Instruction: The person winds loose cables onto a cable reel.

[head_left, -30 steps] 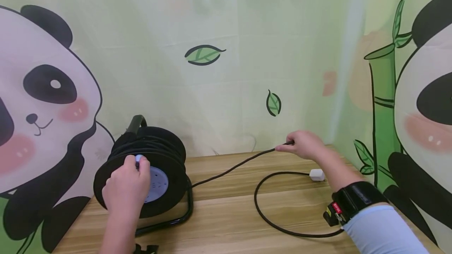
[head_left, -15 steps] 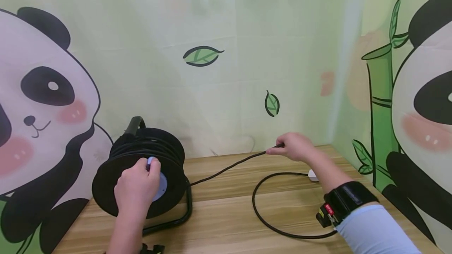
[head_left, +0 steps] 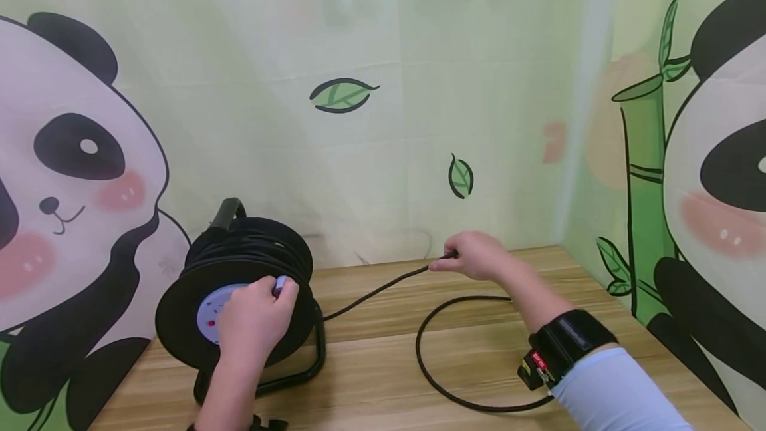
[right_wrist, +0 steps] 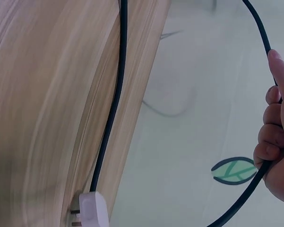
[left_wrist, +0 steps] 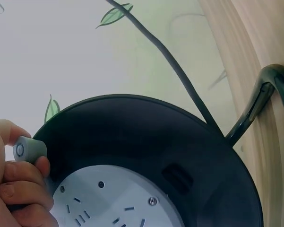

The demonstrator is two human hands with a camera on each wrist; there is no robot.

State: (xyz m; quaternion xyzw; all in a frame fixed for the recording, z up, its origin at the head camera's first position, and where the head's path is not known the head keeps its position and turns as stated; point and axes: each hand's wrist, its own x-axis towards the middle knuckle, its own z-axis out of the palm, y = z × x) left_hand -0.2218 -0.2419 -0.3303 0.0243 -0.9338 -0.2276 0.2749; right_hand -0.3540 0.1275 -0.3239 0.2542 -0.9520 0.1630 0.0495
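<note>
The left hand (head_left: 257, 314) has its grip curled round the pale knob (left_wrist: 32, 150) on the reel (head_left: 179, 311), now farther right on the face than half a second ago, so the socket panel (head_left: 211, 311) shows left of the wrist. The right hand (head_left: 475, 257) has its grip closed on the cord (head_left: 377, 291) and has drawn left, closer to the reel. The reel, wound with black cord, stands at the table's (head_left: 359, 378) left on a glossy tubular frame (head_left: 321, 344). The right wrist view shows the white plug (right_wrist: 93, 209) and its prongs, which the head view no longer does; the tabletop is wood-grained.
</note>
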